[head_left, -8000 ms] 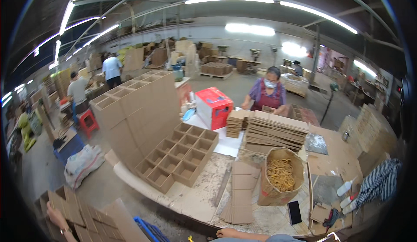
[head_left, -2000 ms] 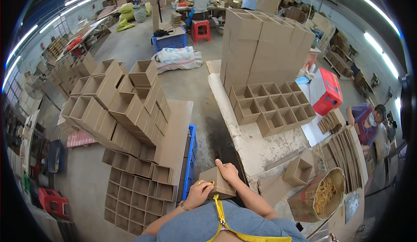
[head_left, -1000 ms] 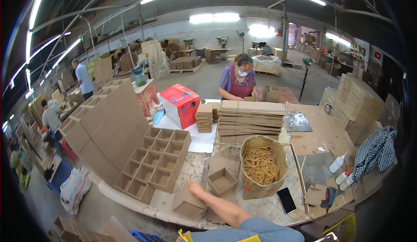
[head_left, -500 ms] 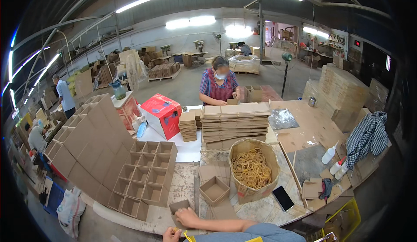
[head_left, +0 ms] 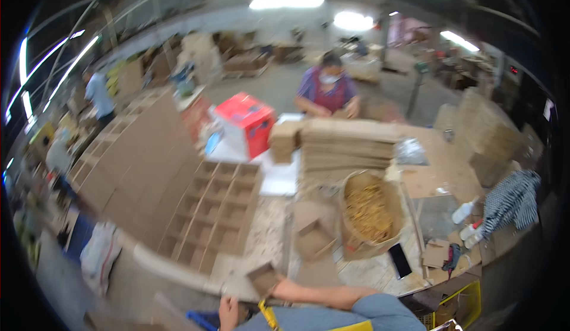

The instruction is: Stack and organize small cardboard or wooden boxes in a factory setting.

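At the near table edge my right hand is closed on the side of a small open cardboard box, tilted toward me. My left hand is lower and to the left, apart from that box, with its fingers curled; blur hides what they hold, if anything. Another open cardboard box sits on flat cardboard pieces just beyond my right hand. To its right stands a large bag with its top folded open, full of yellow rubber bands.
Rows of joined cardboard boxes and a tall stack of them fill the left. Flat cardboard sheets are piled ahead, a co-worker behind them. A red carton, phone and white bottles lie around.
The view has shifted and blurred, so the table's things sit farther right in it. My right hand now has the small box tilted up at the table edge; earlier it lay lower on the table.
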Motion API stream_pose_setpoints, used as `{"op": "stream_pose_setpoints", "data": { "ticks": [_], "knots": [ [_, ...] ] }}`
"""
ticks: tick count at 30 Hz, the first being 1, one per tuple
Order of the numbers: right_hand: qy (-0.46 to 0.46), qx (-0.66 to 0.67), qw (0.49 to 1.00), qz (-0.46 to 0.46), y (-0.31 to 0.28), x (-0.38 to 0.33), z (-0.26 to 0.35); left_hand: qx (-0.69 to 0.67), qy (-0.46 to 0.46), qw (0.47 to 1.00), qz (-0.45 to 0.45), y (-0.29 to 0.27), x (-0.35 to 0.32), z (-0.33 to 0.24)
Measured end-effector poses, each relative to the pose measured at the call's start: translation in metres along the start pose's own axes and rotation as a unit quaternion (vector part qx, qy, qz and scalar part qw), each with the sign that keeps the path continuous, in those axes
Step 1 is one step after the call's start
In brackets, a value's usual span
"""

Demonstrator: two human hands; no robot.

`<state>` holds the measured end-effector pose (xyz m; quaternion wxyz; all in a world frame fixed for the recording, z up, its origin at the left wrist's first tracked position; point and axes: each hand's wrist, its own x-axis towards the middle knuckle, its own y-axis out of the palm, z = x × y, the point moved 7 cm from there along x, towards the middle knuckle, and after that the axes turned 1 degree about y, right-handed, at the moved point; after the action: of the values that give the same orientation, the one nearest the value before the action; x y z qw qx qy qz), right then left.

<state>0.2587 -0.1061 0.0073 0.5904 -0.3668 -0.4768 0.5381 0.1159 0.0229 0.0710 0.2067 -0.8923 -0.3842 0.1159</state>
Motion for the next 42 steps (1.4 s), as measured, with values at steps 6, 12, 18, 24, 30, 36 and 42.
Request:
{"op": "stream_pose_setpoints", "data": {
  "ticks": [6,12,18,24,30,36,42],
  "knots": [
    [0.012,0.001,1.000,-0.010,-0.012,0.047,-0.003,-0.176,-0.095,0.979,0.045,-0.005,-0.005,0.020],
    [0.029,0.001,0.998,-0.059,-0.007,0.134,0.007,-0.192,-0.119,0.974,0.007,-0.030,-0.032,0.045],
    [0.066,0.013,0.996,-0.055,0.005,0.167,0.002,-0.179,-0.140,0.974,-0.026,-0.038,-0.050,0.064],
    [0.115,0.010,0.992,-0.051,0.025,0.192,0.006,-0.157,-0.150,0.975,-0.039,-0.042,-0.053,0.070],
    [0.126,0.028,0.991,-0.040,0.031,0.204,0.009,-0.143,-0.161,0.975,-0.049,-0.047,-0.058,0.080],
    [0.107,0.041,0.993,0.014,0.043,0.206,-0.002,-0.090,-0.120,0.988,-0.028,-0.053,-0.039,0.054],
    [0.106,0.111,0.972,-0.177,-0.056,0.175,0.021,0.054,0.145,0.988,0.003,-0.039,0.019,-0.051]
  ]
}}
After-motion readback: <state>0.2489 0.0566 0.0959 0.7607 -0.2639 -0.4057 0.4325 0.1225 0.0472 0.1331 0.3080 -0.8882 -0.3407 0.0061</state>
